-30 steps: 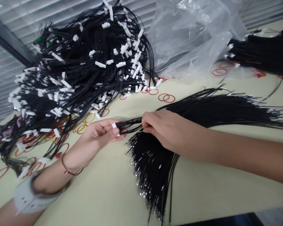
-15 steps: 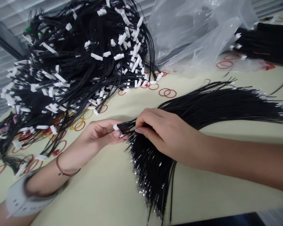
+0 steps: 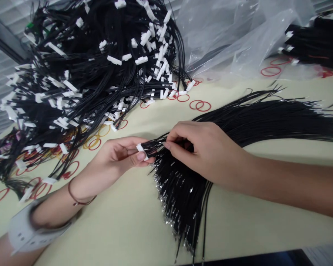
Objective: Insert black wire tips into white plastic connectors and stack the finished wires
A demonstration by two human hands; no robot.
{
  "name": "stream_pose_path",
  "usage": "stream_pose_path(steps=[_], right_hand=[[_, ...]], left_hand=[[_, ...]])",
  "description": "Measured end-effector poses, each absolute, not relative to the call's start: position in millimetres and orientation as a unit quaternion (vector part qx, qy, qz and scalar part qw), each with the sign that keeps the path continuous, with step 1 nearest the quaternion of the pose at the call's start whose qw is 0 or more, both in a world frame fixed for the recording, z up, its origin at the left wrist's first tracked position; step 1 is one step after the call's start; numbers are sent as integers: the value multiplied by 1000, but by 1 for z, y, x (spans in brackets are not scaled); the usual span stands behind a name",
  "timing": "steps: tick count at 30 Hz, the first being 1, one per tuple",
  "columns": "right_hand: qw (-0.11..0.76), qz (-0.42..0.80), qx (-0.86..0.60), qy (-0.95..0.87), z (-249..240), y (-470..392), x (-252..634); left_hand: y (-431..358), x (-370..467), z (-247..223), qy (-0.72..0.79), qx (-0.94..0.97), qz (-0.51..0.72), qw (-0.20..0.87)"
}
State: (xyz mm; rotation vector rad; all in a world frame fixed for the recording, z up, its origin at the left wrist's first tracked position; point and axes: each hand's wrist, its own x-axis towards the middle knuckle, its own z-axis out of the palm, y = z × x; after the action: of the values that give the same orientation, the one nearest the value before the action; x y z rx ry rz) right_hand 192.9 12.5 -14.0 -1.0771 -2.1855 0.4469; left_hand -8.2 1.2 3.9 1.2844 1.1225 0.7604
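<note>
My left hand (image 3: 124,155) pinches a small white connector housing (image 3: 142,150) between thumb and fingers. Several black wires run out of the housing to the right, toward my other hand. Just right of it, my right hand (image 3: 205,151) is closed, thumb against forefinger, on a black wire whose bright metal tip (image 3: 161,143) shows at the fingertips. Beneath the right hand lies a thick bundle of loose black wires (image 3: 180,192), with shiny crimped terminals at its lower left ends. The bundle bends away to the upper right behind the hand.
A big heap of black cables with white connectors (image 3: 113,60) fills the upper left. Red rubber bands (image 3: 200,105) lie scattered on the pale table (image 3: 113,225). A clear plastic bag (image 3: 224,44) and another black cable bundle (image 3: 319,44) are at the back right. A dark flat object (image 3: 266,258) edges the bottom.
The right hand has drawn slightly away from the connector, and a metal wire tip now shows at its fingers. The left hand keeps its hold. The whole view has shifted a little.
</note>
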Motion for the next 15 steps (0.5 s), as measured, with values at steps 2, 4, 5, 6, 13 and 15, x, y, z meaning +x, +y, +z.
stream_pose_path(steps=[2,4,5,6,13,15], right_hand=[[325,164,-414,-834,-13,12,193],[323,160,-414,-836,-13,12,193],[321,161,-414,-837,-13,12,193],[320,163,-412,-838,-13,12,193],[310,196,-411,-834,-11,12,194],[302,206,-407,-837,-9,11,194]], left_hand=[[1,-8,3,477,554,330,597],[2,-7,3,475,557,331,595],[1,-7,3,475,559,330,593],[1,-6,3,476,561,330,592],[1,-5,4,473,568,334,585],[1,-6,3,477,576,334,574]])
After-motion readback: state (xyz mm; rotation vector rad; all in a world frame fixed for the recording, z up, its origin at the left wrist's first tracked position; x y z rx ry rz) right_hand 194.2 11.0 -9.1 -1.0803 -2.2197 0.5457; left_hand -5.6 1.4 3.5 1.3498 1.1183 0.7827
